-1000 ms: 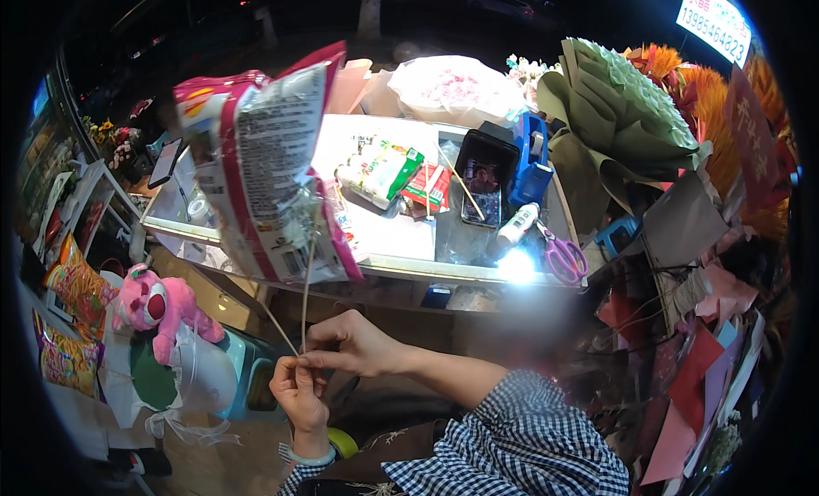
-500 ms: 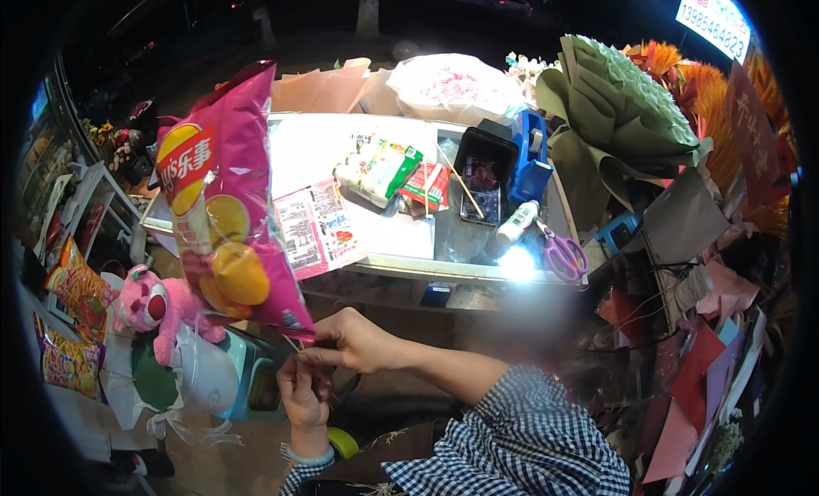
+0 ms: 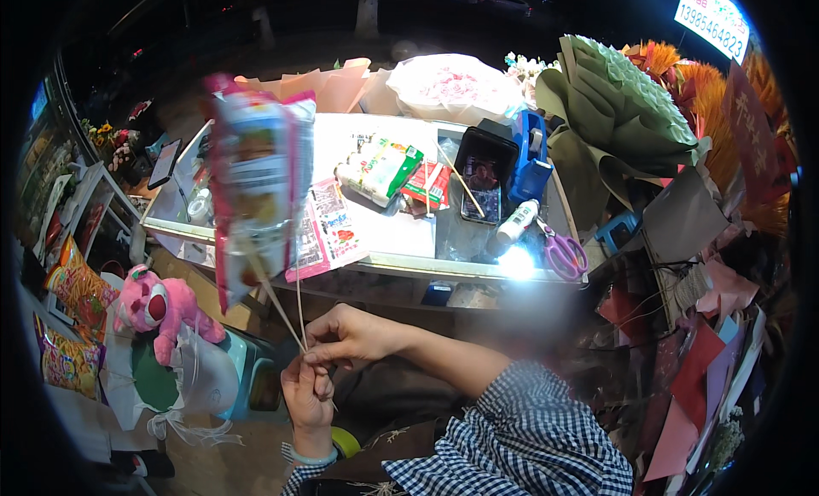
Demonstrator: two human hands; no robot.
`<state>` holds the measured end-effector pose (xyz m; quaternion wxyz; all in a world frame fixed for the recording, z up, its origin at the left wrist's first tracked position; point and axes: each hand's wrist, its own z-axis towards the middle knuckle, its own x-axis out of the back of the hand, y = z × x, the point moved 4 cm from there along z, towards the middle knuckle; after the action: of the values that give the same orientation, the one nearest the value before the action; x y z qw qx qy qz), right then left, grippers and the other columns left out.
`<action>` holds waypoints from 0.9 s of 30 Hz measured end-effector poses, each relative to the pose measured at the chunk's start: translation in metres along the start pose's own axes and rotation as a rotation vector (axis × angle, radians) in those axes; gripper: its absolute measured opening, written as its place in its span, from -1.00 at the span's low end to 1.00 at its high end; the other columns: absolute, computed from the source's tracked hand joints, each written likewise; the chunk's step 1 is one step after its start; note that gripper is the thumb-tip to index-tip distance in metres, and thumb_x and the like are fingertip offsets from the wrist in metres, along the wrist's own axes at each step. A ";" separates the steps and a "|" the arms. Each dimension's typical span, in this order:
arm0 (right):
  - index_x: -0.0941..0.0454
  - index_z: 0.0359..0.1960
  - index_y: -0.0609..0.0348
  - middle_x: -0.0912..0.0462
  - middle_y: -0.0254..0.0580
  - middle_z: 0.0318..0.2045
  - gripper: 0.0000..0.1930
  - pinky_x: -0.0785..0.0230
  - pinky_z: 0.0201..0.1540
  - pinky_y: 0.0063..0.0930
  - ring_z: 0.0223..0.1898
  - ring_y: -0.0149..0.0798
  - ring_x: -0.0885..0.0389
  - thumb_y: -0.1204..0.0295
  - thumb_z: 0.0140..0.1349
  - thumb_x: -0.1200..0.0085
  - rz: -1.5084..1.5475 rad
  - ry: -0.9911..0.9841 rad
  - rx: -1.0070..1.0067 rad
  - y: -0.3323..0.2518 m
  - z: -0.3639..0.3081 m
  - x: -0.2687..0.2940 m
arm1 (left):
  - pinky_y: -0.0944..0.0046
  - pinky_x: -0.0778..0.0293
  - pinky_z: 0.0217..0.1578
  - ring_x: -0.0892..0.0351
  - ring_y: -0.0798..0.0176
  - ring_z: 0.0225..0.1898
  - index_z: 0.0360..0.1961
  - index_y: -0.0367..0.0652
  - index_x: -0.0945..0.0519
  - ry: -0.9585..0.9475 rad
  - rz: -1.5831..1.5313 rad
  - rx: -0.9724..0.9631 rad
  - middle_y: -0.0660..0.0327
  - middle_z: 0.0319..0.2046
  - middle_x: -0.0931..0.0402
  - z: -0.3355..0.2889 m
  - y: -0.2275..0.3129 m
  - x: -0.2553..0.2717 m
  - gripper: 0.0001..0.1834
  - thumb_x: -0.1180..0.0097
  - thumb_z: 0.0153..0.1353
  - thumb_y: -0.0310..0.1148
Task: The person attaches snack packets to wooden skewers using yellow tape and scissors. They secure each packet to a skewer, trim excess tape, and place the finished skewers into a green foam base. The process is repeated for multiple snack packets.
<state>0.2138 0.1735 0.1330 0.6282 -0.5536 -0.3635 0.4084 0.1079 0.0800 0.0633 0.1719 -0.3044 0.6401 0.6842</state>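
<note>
Thin wooden sticks (image 3: 284, 310) rise from my two hands to a pink snack bag (image 3: 256, 172). The bag stands upright at their upper end, smeared by motion, with its printed back and an edge showing. My left hand (image 3: 307, 395) closes round the lower part of the sticks, which poke out a little below. Just above it, my right hand (image 3: 351, 336) pinches the sticks between thumb and fingers. Both hands touch each other. How the bag is fixed to the sticks cannot be made out.
On the white table (image 3: 401, 261) lie wrapped snacks (image 3: 375, 170), a pink printed sheet (image 3: 333, 227), a black tray (image 3: 485, 176), a blue tape dispenser (image 3: 531, 159), a white bottle (image 3: 518, 221) and purple scissors (image 3: 565, 255). A pink plush toy (image 3: 171, 308) sits left; a green-wrapped bouquet (image 3: 618, 104) stands right.
The snack bag has turned from its pink front to its back and edge. It has risen slightly and shifted right, baring the sticks and the table's left end. Both hands have stayed nearly in place.
</note>
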 end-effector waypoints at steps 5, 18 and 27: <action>-0.53 -0.37 0.32 -0.53 -0.08 -0.58 -0.83 -0.35 -0.47 -0.44 -0.57 -0.21 -0.51 0.42 0.21 -0.11 -0.417 0.365 0.255 -0.004 -0.001 -0.009 | 0.59 -0.10 -0.71 -0.22 0.58 -0.72 -0.36 -0.20 -0.48 0.120 0.129 -0.138 0.37 -0.64 -0.39 0.000 0.004 -0.001 -0.73 -0.10 0.29 -0.19; -0.52 -0.26 0.28 -0.59 -0.34 -0.46 -0.84 -0.43 -0.40 -0.65 -0.44 -0.52 -0.58 0.41 0.24 -0.11 0.399 -0.028 -0.193 0.012 0.004 -0.013 | 0.56 -0.13 -0.56 -0.23 0.58 -0.62 -0.45 -0.20 -0.45 0.111 0.199 -0.306 0.41 -0.66 -0.34 -0.002 0.005 0.008 -0.74 -0.09 0.30 -0.25; -0.55 -0.34 0.25 -0.57 -0.03 -0.41 -0.85 -0.45 -0.32 -0.31 -0.37 0.02 -0.57 0.46 0.07 -0.18 -0.573 0.381 0.300 -0.006 -0.005 -0.016 | 0.61 -0.23 -0.45 -0.35 0.57 -0.50 -0.39 -0.21 -0.46 0.137 0.230 -0.316 0.37 -0.54 -0.45 0.004 0.005 0.007 -0.74 -0.10 0.29 -0.23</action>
<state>0.2120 0.1565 0.1382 0.8474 -0.3972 -0.3165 0.1546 0.0990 0.0821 0.0624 -0.0010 -0.2981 0.5656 0.7689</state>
